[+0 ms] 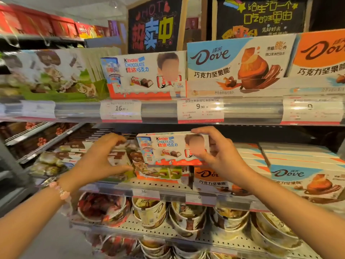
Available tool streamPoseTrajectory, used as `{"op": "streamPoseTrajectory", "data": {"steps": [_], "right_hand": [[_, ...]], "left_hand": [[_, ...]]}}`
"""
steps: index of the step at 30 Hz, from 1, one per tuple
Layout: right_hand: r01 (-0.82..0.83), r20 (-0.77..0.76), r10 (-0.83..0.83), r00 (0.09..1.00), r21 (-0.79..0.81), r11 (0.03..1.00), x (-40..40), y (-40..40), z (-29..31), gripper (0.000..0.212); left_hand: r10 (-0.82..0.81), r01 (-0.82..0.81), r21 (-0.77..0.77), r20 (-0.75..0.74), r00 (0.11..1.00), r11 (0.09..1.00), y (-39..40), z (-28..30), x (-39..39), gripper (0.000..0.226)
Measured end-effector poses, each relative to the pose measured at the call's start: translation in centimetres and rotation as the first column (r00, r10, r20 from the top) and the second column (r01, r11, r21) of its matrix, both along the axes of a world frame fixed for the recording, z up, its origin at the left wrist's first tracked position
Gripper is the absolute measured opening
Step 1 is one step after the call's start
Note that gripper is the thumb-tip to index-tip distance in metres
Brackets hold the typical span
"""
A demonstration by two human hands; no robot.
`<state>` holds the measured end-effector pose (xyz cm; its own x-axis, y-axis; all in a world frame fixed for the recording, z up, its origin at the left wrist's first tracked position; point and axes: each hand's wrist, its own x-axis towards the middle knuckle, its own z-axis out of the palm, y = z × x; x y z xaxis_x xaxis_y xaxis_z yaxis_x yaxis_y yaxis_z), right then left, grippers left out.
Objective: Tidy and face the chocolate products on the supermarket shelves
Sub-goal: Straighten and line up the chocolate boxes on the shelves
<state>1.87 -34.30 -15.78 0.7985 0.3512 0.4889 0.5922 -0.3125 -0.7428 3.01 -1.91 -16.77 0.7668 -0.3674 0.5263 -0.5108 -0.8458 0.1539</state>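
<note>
Pinching the white-and-orange Kinder chocolate carton (172, 148) upright at twelve o'clock, the right hand (220, 152) is facing it while the spread left hand (101, 157) nears; next, seat it squarely on the middle shelf (168, 186).

This place is a shop, most likely a supermarket aisle for sweets. Metal shelves (168, 186) stand in several levels, and each level has a clear plastic strip at the front edge with printed price tags (121, 110), for example 16.90 and 9.90. The same products are placed in rows with the front side to the customer: Kinder chocolate boxes (147, 75), Dove boxes (237, 60) in blue and orange, and paper tubs of chocolate (149, 212) on the perforated lower shelf. Above the top shelf hang black chalkboard signs (153, 25) with colourful hand-drawn Chinese letters and the word "HOT". Red gift boxes (37, 25) stand on a high shelf at the left.
</note>
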Motion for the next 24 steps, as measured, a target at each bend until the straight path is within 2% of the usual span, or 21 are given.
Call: {"op": "streamPoseTrajectory", "data": {"steps": [7,10,15,20,21,24], "right_hand": [[0.005,-0.012,-0.004,1.000,0.086,0.996,0.8,4.3,-0.1,0.052],[0.019,-0.009,-0.018,1.000,0.086,0.996,1.4,5.8,-0.2,0.054],[0.009,-0.021,-0.007,1.000,0.098,0.995,1.7,7.8,-0.3,0.053],[-0.007,-0.014,0.008,1.000,0.041,0.999,1.6,9.7,-0.6,0.055],[-0.021,-0.021,0.021,1.000,0.038,0.999,1.6,10.1,-0.7,0.055],[-0.038,0.006,0.038,0.999,-0.007,0.999,1.5,11.7,-1.0,0.053]], "left_hand": [[0.111,-0.114,0.335,0.027,0.993,0.935,8.9,-1.6,1.6,0.064],[0.148,-0.138,0.299,-0.012,0.989,0.944,10.6,-1.7,2.4,0.060],[0.079,-0.045,0.236,-0.137,0.987,0.971,12.5,-1.2,2.9,0.059],[0.105,-0.076,0.207,-0.131,0.986,0.975,15.2,-1.2,2.9,0.050],[0.118,-0.090,0.201,-0.131,0.984,0.975,15.3,-1.3,2.9,0.052],[0.138,-0.118,0.197,-0.093,0.986,0.973,15.4,-1.6,3.1,0.077]]}}
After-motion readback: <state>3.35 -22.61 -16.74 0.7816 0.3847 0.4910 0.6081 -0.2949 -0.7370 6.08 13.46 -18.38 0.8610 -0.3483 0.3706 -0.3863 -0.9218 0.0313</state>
